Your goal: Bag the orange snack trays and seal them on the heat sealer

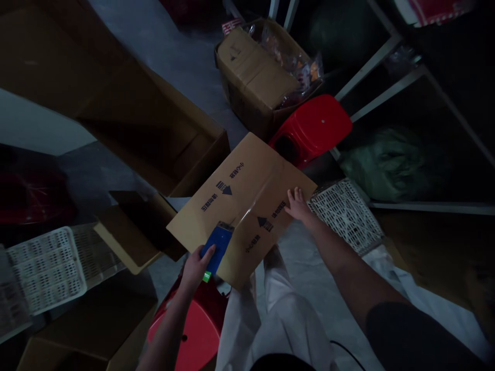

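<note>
Steadying a carton (249,165) between our two hands, with its taped seam at risk of going crooked.
On the left, our left hand (198,268) is closing around what looks like a blue tape dispenser (219,246), whose metal end is meeting the seam (248,212); if we are angling it off line, the clear strip could be wrinkling or missing one flap. The carton is lying between our hands, above our legs, though we are not seeing clearly what is bearing it. On the right, our right hand (299,207) is spreading open-fingered over the near flap; with too light a press, the carton could be swivelling towards the white basket (350,215).
</note>
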### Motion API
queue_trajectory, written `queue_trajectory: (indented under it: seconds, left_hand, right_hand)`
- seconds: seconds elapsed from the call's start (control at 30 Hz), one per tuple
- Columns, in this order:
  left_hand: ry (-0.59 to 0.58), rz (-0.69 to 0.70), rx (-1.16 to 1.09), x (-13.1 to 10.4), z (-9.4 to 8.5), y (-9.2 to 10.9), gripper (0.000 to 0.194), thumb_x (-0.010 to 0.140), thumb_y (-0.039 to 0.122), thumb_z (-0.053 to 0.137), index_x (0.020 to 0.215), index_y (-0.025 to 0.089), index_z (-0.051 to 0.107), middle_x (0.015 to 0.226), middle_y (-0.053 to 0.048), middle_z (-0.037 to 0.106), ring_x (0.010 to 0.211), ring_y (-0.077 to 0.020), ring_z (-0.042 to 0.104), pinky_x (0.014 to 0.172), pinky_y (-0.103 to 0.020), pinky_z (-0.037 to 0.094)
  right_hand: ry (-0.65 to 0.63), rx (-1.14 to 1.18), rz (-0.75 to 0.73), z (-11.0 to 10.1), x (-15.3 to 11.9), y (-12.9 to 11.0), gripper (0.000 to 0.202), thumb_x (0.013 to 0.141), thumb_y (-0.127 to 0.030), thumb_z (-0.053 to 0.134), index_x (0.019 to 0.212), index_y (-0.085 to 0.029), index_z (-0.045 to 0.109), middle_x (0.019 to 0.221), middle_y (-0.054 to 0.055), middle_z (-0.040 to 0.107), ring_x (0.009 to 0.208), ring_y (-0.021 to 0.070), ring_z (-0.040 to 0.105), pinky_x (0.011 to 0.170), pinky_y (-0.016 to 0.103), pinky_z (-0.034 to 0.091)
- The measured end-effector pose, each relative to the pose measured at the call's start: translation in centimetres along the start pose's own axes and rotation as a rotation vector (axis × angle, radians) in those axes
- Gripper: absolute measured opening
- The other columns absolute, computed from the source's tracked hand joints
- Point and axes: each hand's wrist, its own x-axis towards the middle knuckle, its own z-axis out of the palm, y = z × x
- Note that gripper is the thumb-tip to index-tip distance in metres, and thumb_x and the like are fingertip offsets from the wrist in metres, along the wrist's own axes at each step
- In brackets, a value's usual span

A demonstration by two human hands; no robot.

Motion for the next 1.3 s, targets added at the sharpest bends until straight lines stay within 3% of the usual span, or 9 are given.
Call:
queue_trajectory:
  seconds: [0.13,0.23,0.3,0.37,0.57,0.83,1.0,1.17,1.3]
  left_hand:
    - [0.015,-0.004,0.053,0.4,0.1,0.1,0.058,0.072,0.072,0.045,0.087,0.019,0.064,0.078,-0.008,0.07,0.073,-0.0258,0.066,0.065,-0.032,0.049]
    - [0.019,-0.013,0.086,0.4,0.0,0.1,0.058,0.072,0.072,0.045,0.088,0.019,0.064,0.08,-0.008,0.071,0.074,-0.0263,0.067,0.067,-0.032,0.048]
    - [0.011,-0.02,0.094,0.2,-0.1,0.1,0.06,0.072,0.073,0.044,0.088,0.019,0.064,0.081,-0.009,0.072,0.075,-0.0273,0.067,0.068,-0.033,0.048]
    - [0.001,-0.031,0.092,0.1,-0.2,0.1,0.062,0.071,0.074,0.043,0.089,0.019,0.064,0.082,-0.01,0.072,0.077,-0.0282,0.067,0.07,-0.034,0.048]
    - [0.001,-0.02,0.052,-0.2,-0.3,-0.4,0.068,0.071,0.077,0.045,0.094,0.017,0.065,0.087,-0.01,0.072,0.081,-0.0286,0.067,0.071,-0.034,0.048]
    - [-0.017,0.004,0.057,0.1,-0.7,-1.1,0.07,0.073,0.078,0.045,0.097,0.016,0.066,0.087,-0.01,0.071,0.081,-0.0282,0.066,0.071,-0.033,0.047]
    - [-0.042,0.0,0.088,0.1,-0.9,-0.9,0.071,0.073,0.077,0.045,0.101,0.016,0.065,0.088,-0.01,0.072,0.081,-0.0278,0.067,0.071,-0.033,0.048]
    - [-0.048,-0.001,0.072,-0.4,-0.3,-1.0,0.065,0.074,0.074,0.045,0.098,0.017,0.064,0.087,-0.008,0.072,0.081,-0.0267,0.067,0.07,-0.031,0.049]
    - [-0.02,0.006,0.076,-0.6,0.1,-1.5,0.064,0.075,0.074,0.044,0.097,0.018,0.063,0.083,-0.008,0.071,0.076,-0.0259,0.067,0.067,-0.031,0.048]
  right_hand:
    - [0.063,0.552,0.116,-1.5,-0.9,-1.5,0.077,0.08,-0.027,0.062,0.149,-0.006,0.032,0.162,0.022,0.009,0.15,0.0377,0.001,0.121,0.052,0.008]
    - [0.045,0.987,0.213,-1.5,-1.7,-4.8,0.055,0.09,-0.032,0.05,0.141,-0.01,0.044,0.153,0.023,0.033,0.146,0.0326,0.023,0.118,0.05,0.022]
    - [-0.062,1.116,0.217,-0.7,-2.0,-7.7,0.047,0.097,-0.039,0.037,0.13,-0.01,0.054,0.133,0.023,0.056,0.129,0.0293,0.051,0.106,0.048,0.042]
    - [-0.177,1.265,0.199,0.2,-2.0,-10.4,0.045,0.099,-0.043,0.033,0.116,-0.012,0.06,0.113,0.019,0.068,0.107,0.0239,0.066,0.092,0.041,0.053]
    - [-0.314,1.561,0.164,1.0,-1.4,-13.2,0.023,0.089,-0.041,0.059,0.09,-0.018,0.06,0.095,0.008,0.073,0.092,0.0155,0.07,0.088,0.031,0.055]
    - [-0.342,1.438,0.232,0.5,-1.2,-12.7,0.013,0.09,-0.024,0.055,0.079,-0.017,0.054,0.077,0.003,0.069,0.071,0.0108,0.067,0.073,0.026,0.055]
    - [-0.23,1.192,0.262,1.0,-0.9,-13.9,0.019,0.093,-0.024,0.049,0.076,-0.018,0.053,0.068,0.001,0.064,0.062,0.0102,0.061,0.065,0.023,0.052]
    - [0.044,0.879,0.27,0.8,-1.3,-13.7,0.023,0.092,-0.033,0.052,0.078,-0.017,0.06,0.091,0.011,0.068,0.097,0.0202,0.063,0.087,0.03,0.048]
    - [0.191,0.682,0.308,0.5,-2.5,-11.9,0.036,0.097,-0.029,0.036,0.096,-0.011,0.068,0.109,0.022,0.065,0.111,0.0277,0.059,0.097,0.041,0.044]
